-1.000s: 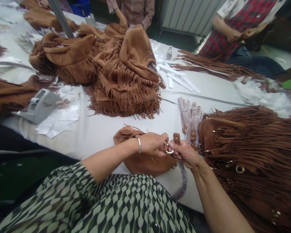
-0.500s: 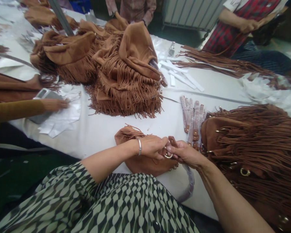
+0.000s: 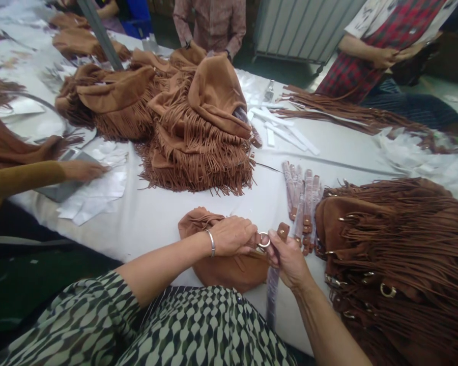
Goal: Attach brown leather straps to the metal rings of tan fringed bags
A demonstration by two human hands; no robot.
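The left hand (image 3: 232, 235) has its grip pressed on a round metal ring (image 3: 263, 240) of the small brown suede fringed bag (image 3: 221, 267) lying at the white counter (image 3: 168, 213) edge; the right hand (image 3: 290, 259) pinches a plastic-wrapped brown strap (image 3: 273, 287), its end raised beside the ring, seemingly to line them up.

The bench (image 3: 168, 213) has a white covering and fills most of the frame. At upper centre lies a heap of brown fringed bags (image 3: 198, 122). At lower right lies another pile of fringed bags (image 3: 397, 254). Between them, right of centre, a row of wrapped straps (image 3: 303, 195) lies flat. White paper strips (image 3: 286, 132) lie above these. At left, loose white sheets (image 3: 95, 188) lie near the edge. At lower centre, one small brown bag (image 3: 221, 264) rests on the front edge.
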